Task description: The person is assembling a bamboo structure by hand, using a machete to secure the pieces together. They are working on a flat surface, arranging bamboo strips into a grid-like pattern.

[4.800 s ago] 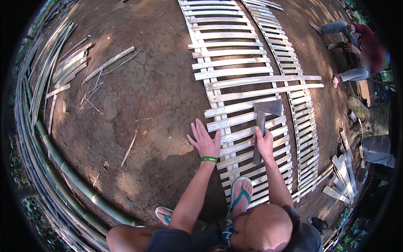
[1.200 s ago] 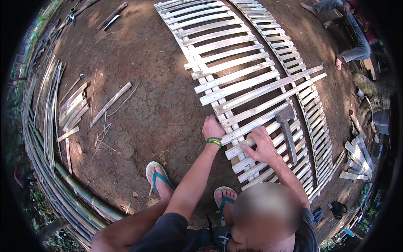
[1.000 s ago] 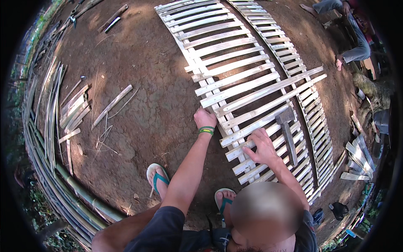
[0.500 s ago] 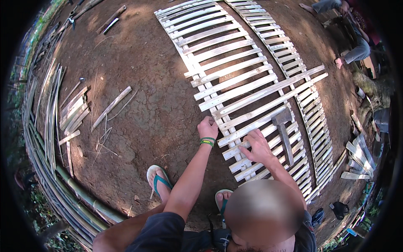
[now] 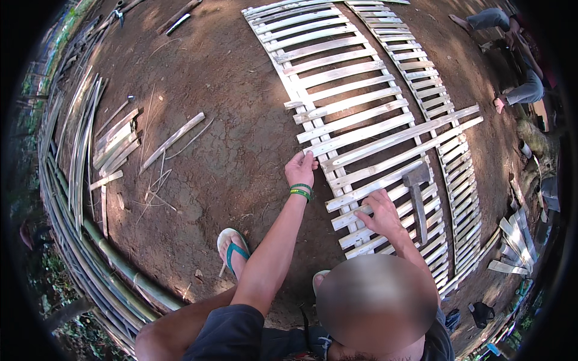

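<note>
A long ladder-like panel of pale bamboo slats [image 5: 355,91] lies on the ground before me. At its left edge, my left hand [image 5: 300,169] pinches the end of one bamboo slat [image 5: 361,133]. My right hand [image 5: 385,215] rests on the nearer slats, thumb and fingers apart, with the fingertips bent down onto the wood. A hammer [image 5: 418,201] with a blocky head lies across the slats just right of that hand. Two longer strips [image 5: 433,123] cross from this panel onto a second, narrower slatted panel [image 5: 460,174] at the right.
Cut bamboo pieces [image 5: 116,146] and one loose strip [image 5: 173,141] lie on the brown soil at left. Long bamboo poles [image 5: 129,277] border the lower left. More split pieces [image 5: 516,237] lie at right. Another person [image 5: 521,54] sits at the far right.
My left hand has shifted up along the panel's edge to a slat end. The right hand stays on the slats. The whole view has moved slightly, so the scene sits further right.
</note>
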`<state>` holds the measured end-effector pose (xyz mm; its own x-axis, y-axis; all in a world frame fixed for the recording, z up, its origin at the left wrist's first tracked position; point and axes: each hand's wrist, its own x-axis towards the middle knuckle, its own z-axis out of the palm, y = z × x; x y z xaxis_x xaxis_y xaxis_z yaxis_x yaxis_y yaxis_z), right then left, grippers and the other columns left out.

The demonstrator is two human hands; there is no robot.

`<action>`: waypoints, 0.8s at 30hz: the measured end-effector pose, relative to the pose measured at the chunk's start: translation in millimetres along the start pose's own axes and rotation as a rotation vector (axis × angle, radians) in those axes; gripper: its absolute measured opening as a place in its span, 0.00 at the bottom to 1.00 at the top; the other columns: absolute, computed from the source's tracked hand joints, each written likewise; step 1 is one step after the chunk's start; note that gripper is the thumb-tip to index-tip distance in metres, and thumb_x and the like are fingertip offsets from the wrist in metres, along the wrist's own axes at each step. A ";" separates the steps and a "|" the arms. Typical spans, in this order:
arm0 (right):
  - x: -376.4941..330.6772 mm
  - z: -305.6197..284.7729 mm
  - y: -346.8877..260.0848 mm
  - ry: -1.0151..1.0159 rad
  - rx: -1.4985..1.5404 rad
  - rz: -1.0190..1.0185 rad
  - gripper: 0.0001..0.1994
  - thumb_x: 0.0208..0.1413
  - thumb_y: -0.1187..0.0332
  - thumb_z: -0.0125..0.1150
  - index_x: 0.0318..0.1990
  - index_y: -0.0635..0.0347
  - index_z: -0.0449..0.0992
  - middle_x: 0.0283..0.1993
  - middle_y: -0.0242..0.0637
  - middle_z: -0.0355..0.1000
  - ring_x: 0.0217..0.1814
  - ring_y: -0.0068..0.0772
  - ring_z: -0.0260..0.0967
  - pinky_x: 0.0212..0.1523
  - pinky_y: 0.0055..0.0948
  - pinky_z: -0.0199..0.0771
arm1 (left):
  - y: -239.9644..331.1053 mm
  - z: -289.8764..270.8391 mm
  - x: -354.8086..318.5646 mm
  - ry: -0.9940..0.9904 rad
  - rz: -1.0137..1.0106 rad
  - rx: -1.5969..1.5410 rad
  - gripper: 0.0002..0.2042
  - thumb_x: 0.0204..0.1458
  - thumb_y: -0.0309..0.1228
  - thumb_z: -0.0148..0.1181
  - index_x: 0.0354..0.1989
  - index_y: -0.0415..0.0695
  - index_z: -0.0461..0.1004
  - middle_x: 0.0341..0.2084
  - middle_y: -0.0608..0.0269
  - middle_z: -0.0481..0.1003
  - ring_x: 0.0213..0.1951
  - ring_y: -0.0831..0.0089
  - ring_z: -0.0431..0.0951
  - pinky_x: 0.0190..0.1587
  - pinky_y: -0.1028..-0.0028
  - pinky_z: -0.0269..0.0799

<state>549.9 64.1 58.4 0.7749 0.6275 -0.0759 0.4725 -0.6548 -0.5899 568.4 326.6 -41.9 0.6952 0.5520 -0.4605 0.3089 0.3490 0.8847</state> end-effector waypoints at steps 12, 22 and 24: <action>-2.0 2.1 0.4 -0.020 -0.011 0.095 0.14 0.44 0.64 0.78 0.34 0.64 0.83 0.40 0.44 0.76 0.50 0.50 0.70 0.54 0.44 0.75 | 31.0 -5.6 -0.3 -0.048 -0.090 0.393 0.11 0.61 0.33 0.65 0.37 0.36 0.84 0.20 0.67 0.80 0.23 0.82 0.79 0.28 0.77 0.76; 2.2 19.3 12.2 0.005 -0.008 0.085 0.14 0.43 0.65 0.78 0.34 0.65 0.83 0.38 0.44 0.76 0.49 0.50 0.70 0.52 0.42 0.75 | 14.3 0.5 9.7 -0.002 -0.069 0.419 0.13 0.59 0.35 0.68 0.37 0.34 0.83 0.22 0.64 0.80 0.21 0.80 0.78 0.26 0.76 0.74; -3.5 19.9 22.2 -0.005 0.004 0.092 0.16 0.45 0.65 0.78 0.37 0.65 0.82 0.42 0.44 0.76 0.51 0.50 0.70 0.54 0.42 0.74 | 14.8 2.7 11.2 -0.013 -0.104 0.463 0.14 0.58 0.36 0.70 0.34 0.34 0.82 0.23 0.64 0.81 0.21 0.79 0.78 0.25 0.75 0.75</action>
<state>549.4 55.7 29.6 0.8126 0.5673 -0.1338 0.3980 -0.7078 -0.5837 582.5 336.0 -33.8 0.6526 0.5214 -0.5497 0.6321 0.0253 0.7745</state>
